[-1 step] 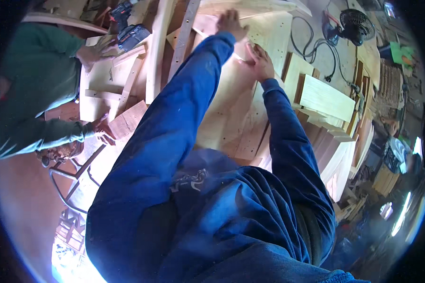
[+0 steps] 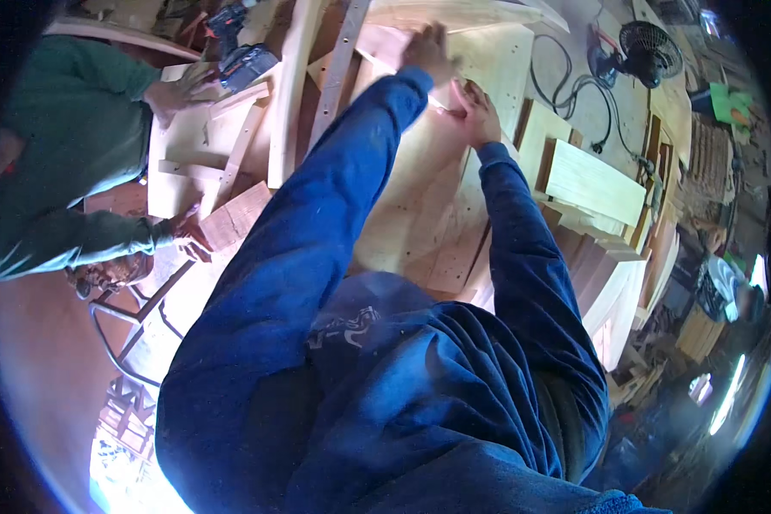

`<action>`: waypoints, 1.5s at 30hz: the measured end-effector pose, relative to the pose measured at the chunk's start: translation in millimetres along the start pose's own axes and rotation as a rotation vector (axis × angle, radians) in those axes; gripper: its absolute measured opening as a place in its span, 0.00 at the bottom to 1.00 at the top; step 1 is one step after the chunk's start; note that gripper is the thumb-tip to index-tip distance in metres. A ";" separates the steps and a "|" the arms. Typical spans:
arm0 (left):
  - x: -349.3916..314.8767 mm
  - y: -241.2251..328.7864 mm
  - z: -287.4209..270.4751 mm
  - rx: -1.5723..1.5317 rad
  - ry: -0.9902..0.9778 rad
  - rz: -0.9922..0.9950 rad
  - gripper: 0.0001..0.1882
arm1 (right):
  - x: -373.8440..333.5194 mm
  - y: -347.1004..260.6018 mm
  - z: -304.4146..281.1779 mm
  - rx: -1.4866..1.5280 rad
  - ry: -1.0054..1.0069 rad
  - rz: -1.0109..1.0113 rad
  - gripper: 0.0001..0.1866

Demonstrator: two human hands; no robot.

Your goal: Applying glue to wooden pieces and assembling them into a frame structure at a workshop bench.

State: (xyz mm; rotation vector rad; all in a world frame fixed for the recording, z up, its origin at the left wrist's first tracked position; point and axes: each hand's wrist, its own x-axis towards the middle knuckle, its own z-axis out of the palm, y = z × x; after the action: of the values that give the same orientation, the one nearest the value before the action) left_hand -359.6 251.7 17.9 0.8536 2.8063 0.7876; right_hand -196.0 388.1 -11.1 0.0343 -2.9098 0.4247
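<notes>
Both my arms reach forward over a broad pale wooden panel [image 2: 403,206] with small dark holes in it. My left hand [image 2: 430,55] is over the panel's far part, back up and blurred by motion; whether it grips anything does not show. Close beside it on the right, my right hand [image 2: 478,113] rests on the panel, fingers stretched forward and thumb apart. A small pale shape lies between the two hands, too unclear to name. Left of my left forearm runs a long dark bar with holes [image 2: 332,77].
On the left, a person in a green sleeve [image 2: 86,77] handles a wooden frame piece [image 2: 176,146]; a cordless drill [image 2: 247,64] lies by it. Stacked boards [image 2: 595,180] stand at right. Beyond them are a black fan [image 2: 649,51] and a loose cable [image 2: 565,94].
My left hand has shifted slightly nearer and to the right, towards my right hand. The right hand keeps its place on the panel. The whole view has moved a little.
</notes>
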 end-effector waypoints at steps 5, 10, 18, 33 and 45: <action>-172.8 50.5 -26.9 -0.546 -0.062 0.405 0.42 | 27.6 22.2 14.0 0.009 0.013 -0.013 0.44; -350.1 24.1 -83.3 -0.635 -0.750 0.125 0.43 | 20.3 0.2 1.9 0.094 -0.027 0.094 0.50; -452.3 -43.3 -128.8 -0.712 -0.557 -0.114 0.40 | 1.3 -48.5 -83.2 0.271 -0.166 0.269 0.60; -322.5 63.5 -248.4 -0.819 0.152 0.267 0.53 | -99.8 -226.1 -315.7 1.395 0.208 0.194 0.59; -263.8 56.6 -424.1 -0.880 0.328 0.625 0.72 | -224.5 -264.7 -353.0 1.351 0.091 0.231 0.50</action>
State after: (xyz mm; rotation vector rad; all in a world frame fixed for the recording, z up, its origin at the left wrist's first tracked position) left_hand -213.5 -42.2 398.7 1.4650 1.9489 2.1642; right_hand 106.0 233.7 349.4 -0.1173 -1.9806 2.1810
